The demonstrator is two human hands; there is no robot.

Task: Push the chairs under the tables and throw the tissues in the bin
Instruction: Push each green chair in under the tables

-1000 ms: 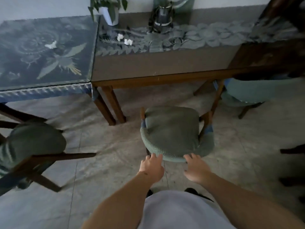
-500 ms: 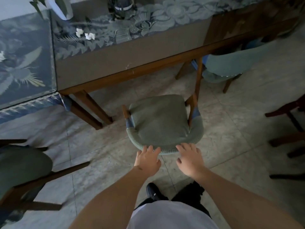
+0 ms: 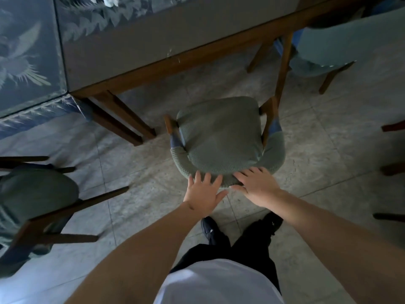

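**Hands on chair back, chair short of table**

Second green-cushioned wooden chair (image 3: pixel 32 200) stands far left. Left hand (image 3: pixel 202 194), fingers spread flat, presses the curved back of the green knit-covered wooden chair (image 3: pixel 221 137); right hand (image 3: pixel 255 185) likewise (fingers splayed). The chair stands on the tiled floor, just before the brown wooden table (image 3: pixel 175 60). White crumpled tissues (image 3: pixel 108 0) lie on top.

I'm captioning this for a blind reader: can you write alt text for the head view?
Both hands, left and right, press flat on the curved back of a green chair facing a wooden table; its seat is not yet under it.
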